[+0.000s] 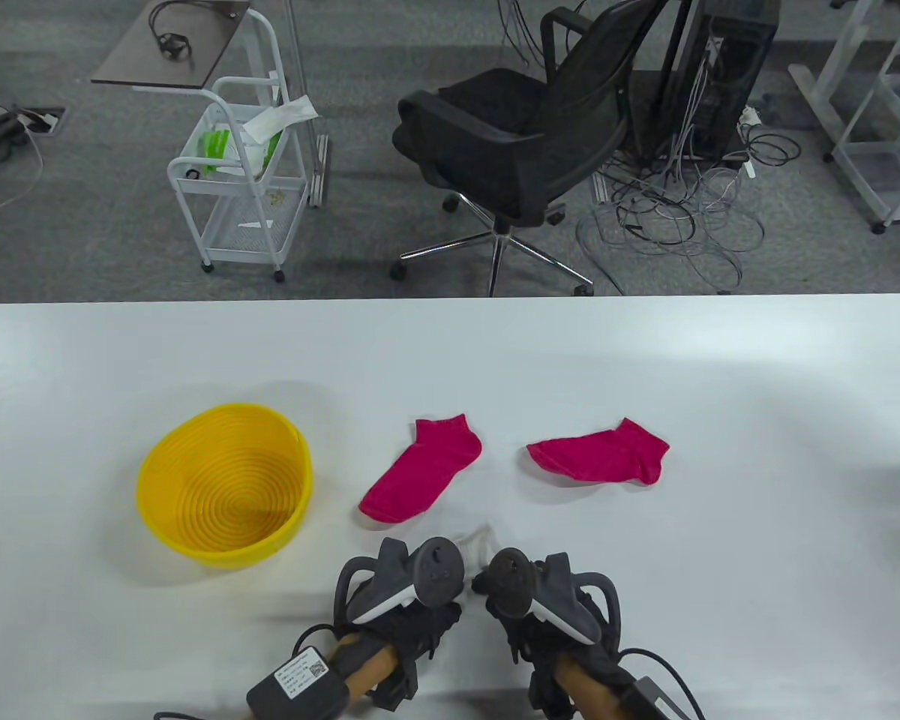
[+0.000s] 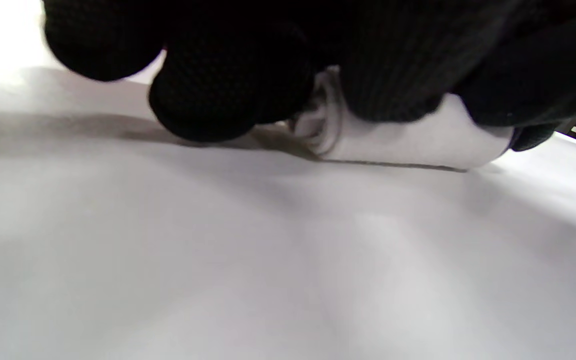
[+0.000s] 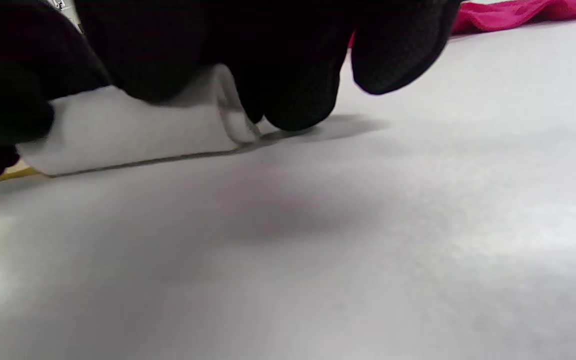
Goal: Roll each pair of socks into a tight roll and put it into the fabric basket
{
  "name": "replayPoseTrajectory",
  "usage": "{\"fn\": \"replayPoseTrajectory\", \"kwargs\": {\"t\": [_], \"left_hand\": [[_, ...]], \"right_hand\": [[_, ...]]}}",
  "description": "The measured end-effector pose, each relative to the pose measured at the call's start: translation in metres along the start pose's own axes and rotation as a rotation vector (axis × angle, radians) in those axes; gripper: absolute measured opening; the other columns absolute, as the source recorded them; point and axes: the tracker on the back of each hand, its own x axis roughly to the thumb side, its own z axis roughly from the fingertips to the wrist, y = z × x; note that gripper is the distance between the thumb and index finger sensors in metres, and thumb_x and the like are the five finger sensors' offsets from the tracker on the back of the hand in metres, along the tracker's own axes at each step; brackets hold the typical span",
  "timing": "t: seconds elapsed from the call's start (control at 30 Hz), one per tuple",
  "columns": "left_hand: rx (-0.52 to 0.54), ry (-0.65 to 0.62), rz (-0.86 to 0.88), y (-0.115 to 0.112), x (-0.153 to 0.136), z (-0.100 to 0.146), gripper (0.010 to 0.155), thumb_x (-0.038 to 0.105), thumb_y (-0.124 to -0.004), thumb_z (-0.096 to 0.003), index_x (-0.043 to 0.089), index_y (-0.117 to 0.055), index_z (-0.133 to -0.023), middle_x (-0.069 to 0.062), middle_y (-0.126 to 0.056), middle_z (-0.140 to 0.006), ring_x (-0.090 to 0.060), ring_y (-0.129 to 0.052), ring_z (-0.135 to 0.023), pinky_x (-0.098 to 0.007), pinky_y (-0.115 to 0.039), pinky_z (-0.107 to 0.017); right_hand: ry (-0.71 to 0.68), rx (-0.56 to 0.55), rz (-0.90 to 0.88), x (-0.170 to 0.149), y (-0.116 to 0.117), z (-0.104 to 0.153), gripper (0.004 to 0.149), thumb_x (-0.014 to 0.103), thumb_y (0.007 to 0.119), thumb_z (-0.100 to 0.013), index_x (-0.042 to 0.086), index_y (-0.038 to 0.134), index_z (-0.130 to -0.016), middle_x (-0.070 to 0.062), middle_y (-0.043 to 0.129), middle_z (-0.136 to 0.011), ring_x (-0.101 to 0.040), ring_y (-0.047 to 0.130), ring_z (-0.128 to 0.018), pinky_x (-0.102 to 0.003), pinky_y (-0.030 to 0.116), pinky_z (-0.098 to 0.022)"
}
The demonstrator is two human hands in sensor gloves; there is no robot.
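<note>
A white sock roll [image 1: 479, 541] lies on the white table [image 1: 720, 562] near the front edge, mostly hidden under my hands. My left hand [image 1: 412, 607] and right hand [image 1: 534, 609] sit side by side on it. In the left wrist view my gloved fingers [image 2: 218, 95] curl over the top of the white sock roll [image 2: 418, 142]. The right wrist view shows the other fingers [image 3: 293, 75] curled over the white sock roll [image 3: 133, 130] at its opposite end. Two pink socks lie flat beyond my hands, one to the left [image 1: 424, 469] and one to the right [image 1: 604, 454]. An empty yellow basket [image 1: 195, 465] stands to the left.
Bare table stretches to the right of the pink socks and behind them up to the far edge [image 1: 450, 300]. Past the table are a black office chair [image 1: 525, 142], a white wire cart [image 1: 240, 172] and a tangle of cables [image 1: 682, 210] on the floor.
</note>
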Motion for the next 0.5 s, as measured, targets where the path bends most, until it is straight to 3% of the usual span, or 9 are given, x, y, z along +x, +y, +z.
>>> {"fn": "replayPoseTrajectory", "kwargs": {"t": [0.27,0.5], "left_hand": [[-0.005,-0.003,0.003,-0.001,0.001,-0.001,0.044,0.038,-0.078,-0.0389,0.022,-0.091,-0.077,-0.009,-0.095,-0.068,-0.022,-0.099,-0.045,-0.045,-0.08,-0.041],[-0.004,0.005,0.022,-0.002,-0.002,-0.001,0.044,0.039,-0.077,-0.0392,0.023,-0.091,-0.077,-0.006,-0.096,-0.068,-0.022,-0.1,-0.044,-0.045,-0.08,-0.04]], "right_hand": [[-0.092,-0.098,-0.026,0.004,-0.023,0.014,0.041,0.045,0.079,-0.041,0.04,0.084,-0.081,0.013,0.091,-0.085,-0.015,0.093,-0.077,-0.048,0.075,-0.062],[-0.109,-0.02,0.067,0.01,-0.014,0.014,0.041,0.046,0.08,-0.041,0.041,0.084,-0.082,0.014,0.089,-0.089,-0.015,0.091,-0.081,-0.049,0.075,-0.062]]}}
